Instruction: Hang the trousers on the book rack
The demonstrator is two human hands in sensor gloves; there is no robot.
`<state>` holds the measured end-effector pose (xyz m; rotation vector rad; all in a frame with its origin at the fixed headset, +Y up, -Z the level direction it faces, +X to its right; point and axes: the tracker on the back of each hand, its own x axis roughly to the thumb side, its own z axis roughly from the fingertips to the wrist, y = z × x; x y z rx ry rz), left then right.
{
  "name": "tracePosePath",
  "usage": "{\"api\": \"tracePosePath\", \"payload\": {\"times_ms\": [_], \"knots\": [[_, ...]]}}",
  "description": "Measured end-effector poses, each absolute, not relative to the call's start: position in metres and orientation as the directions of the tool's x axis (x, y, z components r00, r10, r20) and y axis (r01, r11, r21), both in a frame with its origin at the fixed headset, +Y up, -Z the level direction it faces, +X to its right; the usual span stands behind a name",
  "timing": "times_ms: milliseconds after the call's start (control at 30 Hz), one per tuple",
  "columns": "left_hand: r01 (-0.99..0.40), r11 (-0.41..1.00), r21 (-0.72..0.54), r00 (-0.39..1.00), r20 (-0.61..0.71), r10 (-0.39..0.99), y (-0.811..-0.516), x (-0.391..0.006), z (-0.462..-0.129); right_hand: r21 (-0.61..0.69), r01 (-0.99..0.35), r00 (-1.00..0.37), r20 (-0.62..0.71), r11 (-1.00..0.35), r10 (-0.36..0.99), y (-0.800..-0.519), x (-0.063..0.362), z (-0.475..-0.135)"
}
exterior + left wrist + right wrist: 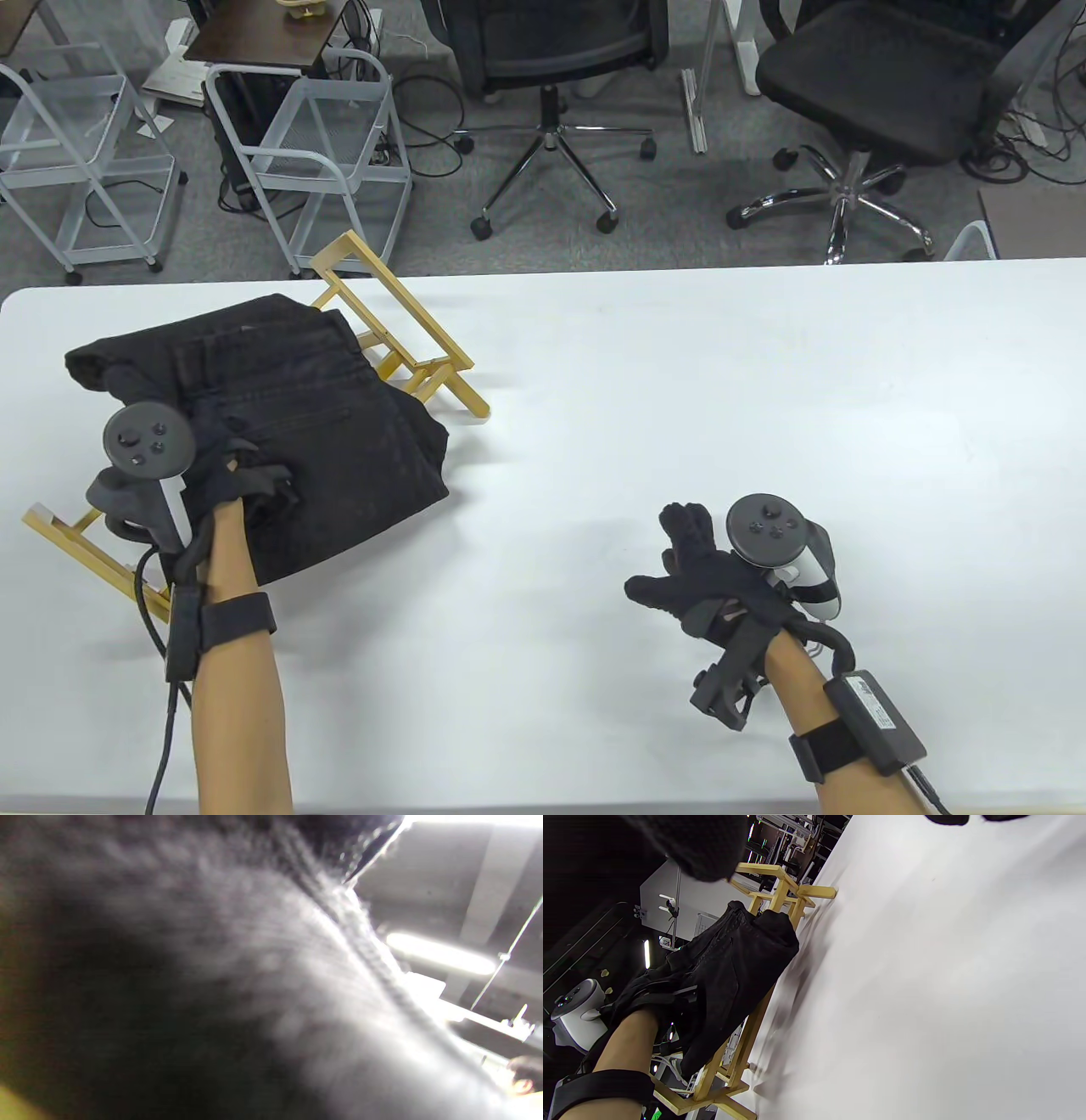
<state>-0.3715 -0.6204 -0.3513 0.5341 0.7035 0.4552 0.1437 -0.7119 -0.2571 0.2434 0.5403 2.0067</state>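
Observation:
Black folded trousers (288, 416) lie draped over a wooden book rack (407, 340) at the table's left. The rack's frame sticks out at the back right and at the front left (76, 543). My left hand (212, 475) rests on the near edge of the trousers; how its fingers lie on the cloth I cannot tell. The left wrist view is filled with blurred black cloth (212, 984). My right hand (696, 560) is empty, fingers spread, above the bare table to the right. The right wrist view shows the trousers (725, 971) over the rack (772, 899).
The white table (679, 382) stretches to the right of the rack. Beyond its far edge stand two office chairs (551, 51) and wire trolleys (339, 153) on the floor.

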Motion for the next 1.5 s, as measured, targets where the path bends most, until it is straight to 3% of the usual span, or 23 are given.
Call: {"api": "tracePosePath", "payload": {"times_ms": [133, 333, 633, 900, 1333, 1500], "knots": [[-0.107, 0.876, 0.470, 0.697, -0.592, 0.404, -0.623, -0.369, -0.355, 0.475, -0.775, -0.495, -0.045, -0.417, 0.868, -0.712, 0.141, -0.258], [-0.170, 0.875, 0.453, 0.741, -0.527, 0.417, -0.615, -0.357, -0.351, 0.474, -0.768, -0.503, -0.027, -0.432, 0.864, -0.711, 0.140, -0.256], [-0.395, 0.799, 0.453, 0.812, -0.234, 0.534, -0.593, -0.322, -0.324, 0.435, -0.756, -0.519, 0.054, -0.488, 0.853, -0.705, 0.134, -0.252], [-0.487, 0.774, 0.406, 0.855, 0.040, 0.517, -0.591, -0.268, -0.293, 0.344, -0.738, -0.559, 0.169, -0.580, 0.812, -0.693, 0.123, -0.247], [-0.426, 0.872, 0.241, 0.867, 0.384, 0.317, -0.623, -0.162, -0.237, 0.186, -0.688, -0.620, 0.351, -0.701, 0.702, -0.674, 0.113, -0.234], [-0.431, 0.894, 0.125, 0.827, 0.452, 0.335, -0.649, -0.136, -0.234, 0.136, -0.642, -0.661, 0.400, -0.754, 0.635, -0.671, 0.108, -0.229]]}}
